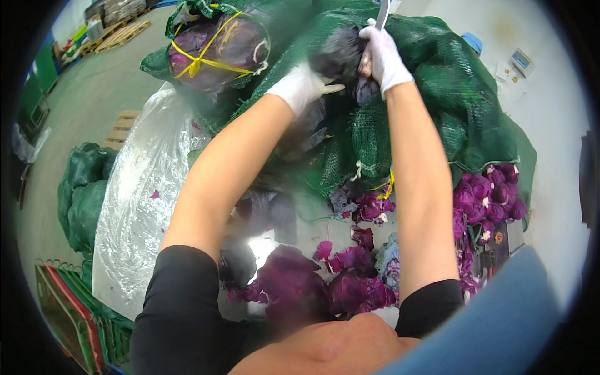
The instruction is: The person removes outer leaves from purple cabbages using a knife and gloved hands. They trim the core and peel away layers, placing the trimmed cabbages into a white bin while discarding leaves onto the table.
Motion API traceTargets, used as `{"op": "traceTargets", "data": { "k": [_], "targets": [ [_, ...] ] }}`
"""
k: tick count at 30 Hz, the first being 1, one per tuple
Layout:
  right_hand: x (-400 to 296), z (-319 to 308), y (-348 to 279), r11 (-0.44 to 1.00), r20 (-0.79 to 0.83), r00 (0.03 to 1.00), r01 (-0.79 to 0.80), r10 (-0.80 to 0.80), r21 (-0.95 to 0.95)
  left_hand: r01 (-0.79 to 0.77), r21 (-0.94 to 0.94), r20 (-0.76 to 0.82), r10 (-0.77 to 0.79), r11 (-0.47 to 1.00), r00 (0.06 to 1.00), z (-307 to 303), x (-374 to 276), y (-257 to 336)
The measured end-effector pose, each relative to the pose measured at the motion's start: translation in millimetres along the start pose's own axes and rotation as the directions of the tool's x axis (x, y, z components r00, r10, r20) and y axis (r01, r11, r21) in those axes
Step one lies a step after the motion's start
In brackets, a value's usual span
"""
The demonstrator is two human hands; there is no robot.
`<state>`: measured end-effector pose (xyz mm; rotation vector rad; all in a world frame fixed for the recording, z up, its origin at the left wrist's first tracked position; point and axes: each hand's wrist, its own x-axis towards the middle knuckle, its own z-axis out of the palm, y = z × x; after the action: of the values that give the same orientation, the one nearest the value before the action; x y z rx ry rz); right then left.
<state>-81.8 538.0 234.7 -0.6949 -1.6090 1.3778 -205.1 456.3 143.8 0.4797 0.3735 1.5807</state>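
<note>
My right hand, in a white glove, grips a knife whose blade points up, away from me. My left hand, gloved too, has its thumb apart and touches or nearly touches a dark, motion-blurred red cabbage; whether it bears the cabbage's weight I cannot tell. Green mesh sacks lie around both hands. One sack at the upper left, tied with yellow string, shows a large red cabbage inside. Loose purple cabbage leaves are scattered on the table below my arms.
Clear plastic sheeting covers the table's left side. Trimmed red cabbages are piled at the right. More green sacks and red and green folded crates or racks stand at the left. Wooden pallets lie on the floor beyond.
</note>
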Motion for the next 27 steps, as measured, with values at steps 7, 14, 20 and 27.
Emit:
{"op": "traceTargets", "data": {
  "k": [7, 14, 20, 27],
  "targets": [
    [-141.8, -18.3, 80.0, 0.984, -0.077, 0.985, 0.144, -0.153, -0.109, 0.077, -0.15, -0.168, -0.102, 0.986, 0.981, 37.0, -133.7, -30.5],
    [-321.7, -7.3, 53.2, 0.925, -0.018, 0.997, -0.061, 0.073, 0.374, -0.032, -0.027, -0.088, 0.03, 0.999, 0.996, -6.4, -276.0, -90.3],
    [-460.4, -17.5, 48.7, 0.956, -0.144, 0.983, -0.065, 0.11, 0.285, 0.035, 0.599, -0.046, -0.01, 0.8, 0.999, -5.2, -379.3, -128.9],
    [-523.0, -54.2, 104.8, 0.914, -0.107, 0.992, -0.104, 0.067, -0.392, -0.243, 0.939, 0.265, 0.062, -0.243, 0.962, 27.5, -401.3, -169.2]
  ]
}}
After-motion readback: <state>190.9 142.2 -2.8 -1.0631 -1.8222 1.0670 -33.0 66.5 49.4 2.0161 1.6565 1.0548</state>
